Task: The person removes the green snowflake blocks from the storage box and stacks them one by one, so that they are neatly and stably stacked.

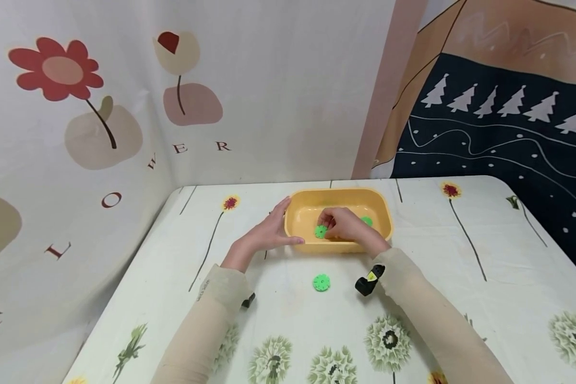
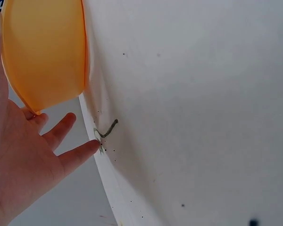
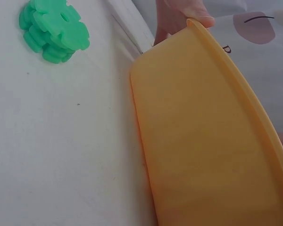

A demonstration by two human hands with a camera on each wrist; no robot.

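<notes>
A yellow plastic tub point(image 1: 338, 247) stands on the table. My left hand point(image 1: 271, 229) rests against its left end, thumb along the near rim and fingers spread; in the left wrist view, that hand point(image 2: 33, 160) has its fingers extended beside the tub point(image 2: 45, 52). Inside the tub, my right hand point(image 1: 348, 223) pinches a green notched disc point(image 1: 320, 231) with curled fingers, low over the bottom. Another green disc point(image 1: 367, 220) lies in the tub, partly behind that hand. The right wrist view shows the tub's outer wall point(image 3: 198, 122) but not the right hand's fingers.
A small stack of green notched discs point(image 1: 321, 282) sits on the table in front of the tub; the right wrist view shows the stack point(image 3: 54, 30) close up. A flower-patterned cloth point(image 1: 288, 298) covers the table. A printed curtain point(image 1: 278, 80) hangs behind it.
</notes>
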